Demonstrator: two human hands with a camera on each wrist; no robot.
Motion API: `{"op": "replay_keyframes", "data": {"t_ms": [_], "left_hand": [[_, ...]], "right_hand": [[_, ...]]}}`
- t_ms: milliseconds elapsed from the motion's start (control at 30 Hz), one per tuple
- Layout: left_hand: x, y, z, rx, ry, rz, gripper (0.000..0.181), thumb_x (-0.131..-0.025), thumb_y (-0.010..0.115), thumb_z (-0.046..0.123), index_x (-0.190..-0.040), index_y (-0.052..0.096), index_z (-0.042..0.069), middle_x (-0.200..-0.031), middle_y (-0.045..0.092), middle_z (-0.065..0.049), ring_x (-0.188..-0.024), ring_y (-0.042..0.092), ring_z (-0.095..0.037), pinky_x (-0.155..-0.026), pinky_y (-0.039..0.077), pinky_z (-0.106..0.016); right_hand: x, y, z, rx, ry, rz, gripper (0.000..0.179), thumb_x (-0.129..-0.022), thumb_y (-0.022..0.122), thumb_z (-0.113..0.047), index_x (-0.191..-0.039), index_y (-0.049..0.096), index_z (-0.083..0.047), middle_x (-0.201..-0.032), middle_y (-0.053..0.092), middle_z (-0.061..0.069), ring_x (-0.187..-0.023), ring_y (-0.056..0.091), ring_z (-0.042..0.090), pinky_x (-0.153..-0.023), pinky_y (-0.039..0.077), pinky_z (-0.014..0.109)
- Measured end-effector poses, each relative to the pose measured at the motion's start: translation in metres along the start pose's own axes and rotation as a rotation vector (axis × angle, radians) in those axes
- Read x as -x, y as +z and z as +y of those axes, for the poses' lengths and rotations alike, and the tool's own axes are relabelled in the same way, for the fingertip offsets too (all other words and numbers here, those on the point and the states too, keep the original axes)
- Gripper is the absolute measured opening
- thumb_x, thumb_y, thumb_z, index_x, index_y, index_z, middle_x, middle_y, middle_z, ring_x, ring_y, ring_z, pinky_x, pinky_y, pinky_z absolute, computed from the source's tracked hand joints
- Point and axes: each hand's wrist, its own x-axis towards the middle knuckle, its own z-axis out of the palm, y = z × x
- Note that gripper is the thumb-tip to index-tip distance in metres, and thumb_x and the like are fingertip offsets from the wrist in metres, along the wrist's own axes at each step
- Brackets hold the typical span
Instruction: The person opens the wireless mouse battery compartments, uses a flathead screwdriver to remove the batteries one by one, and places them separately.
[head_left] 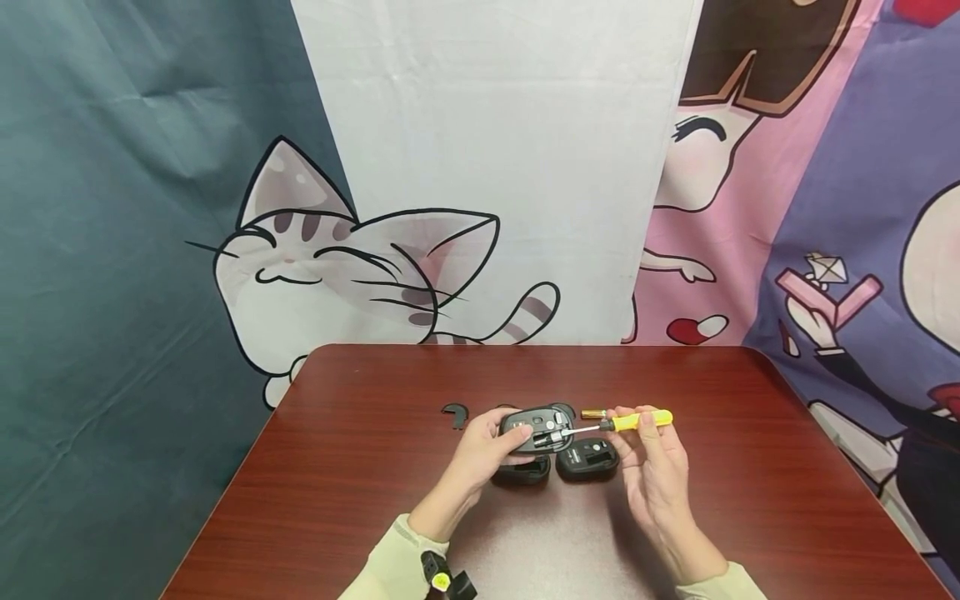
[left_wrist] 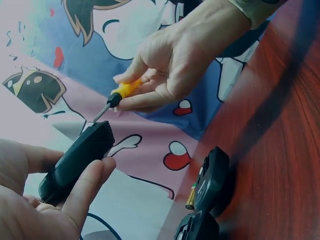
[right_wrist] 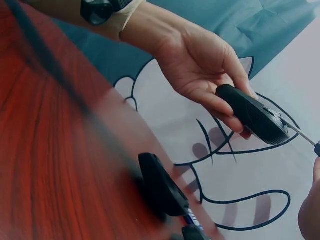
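Observation:
My left hand [head_left: 480, 446] grips a black computer mouse [head_left: 517, 423] above the table, its underside facing up and its battery compartment uncovered. My right hand [head_left: 658, 471] pinches a screwdriver [head_left: 637, 421] by its yellow handle. The screwdriver's metal shaft points left, and its tip meets the mouse at the battery compartment. Whether the tip touches a screw cannot be made out. In the left wrist view, the held mouse [left_wrist: 77, 162] appears edge-on between thumb and fingers. From the right wrist, the tip is seen at the end of the mouse [right_wrist: 255, 117].
Two more black mice lie on the table, one below the hands [head_left: 522, 473] and one to the right [head_left: 587, 463]. A gold-coloured battery [head_left: 592, 414] lies behind them. A small dark curved piece [head_left: 457, 412] rests left of the hands on the red-brown table [head_left: 322, 483].

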Motion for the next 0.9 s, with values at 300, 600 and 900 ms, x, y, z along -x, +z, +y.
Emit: {"op": "replay_keyframes", "data": {"t_ms": [300, 600, 900], "left_hand": [[-0.001, 0.01, -0.005, 0.05, -0.034, -0.027, 0.041, -0.098, 0.064, 0.006, -0.132, 0.053, -0.014, -0.116, 0.069, -0.026, -0.095, 0.073, -0.024, -0.081, 0.064, -0.038], [0.0, 0.008, -0.005, 0.084, -0.078, -0.032, 0.043, -0.099, 0.063, 0.009, -0.134, 0.052, -0.014, -0.121, 0.068, -0.026, -0.099, 0.073, -0.029, -0.083, 0.063, -0.039], [0.0, 0.004, -0.006, 0.084, -0.086, -0.048, 0.038, -0.1, 0.06, 0.008, -0.131, 0.053, -0.014, -0.119, 0.068, -0.026, -0.099, 0.073, -0.033, -0.085, 0.063, -0.038]], "right_hand": [[-0.002, 0.008, 0.003, 0.139, 0.039, 0.078, 0.015, -0.106, 0.046, -0.011, -0.107, 0.059, -0.004, -0.102, 0.073, 0.013, -0.099, 0.073, 0.023, -0.092, 0.059, 0.038], [-0.01, 0.008, -0.01, 0.078, -0.021, 0.025, 0.017, -0.106, 0.043, -0.001, -0.113, 0.059, -0.001, -0.103, 0.072, 0.017, -0.1, 0.073, 0.03, -0.092, 0.059, 0.041], [-0.013, 0.005, -0.017, 0.168, -0.058, -0.021, 0.021, -0.104, 0.046, 0.002, -0.113, 0.065, 0.0, -0.101, 0.073, 0.013, -0.096, 0.074, 0.024, -0.088, 0.062, 0.033]]}}
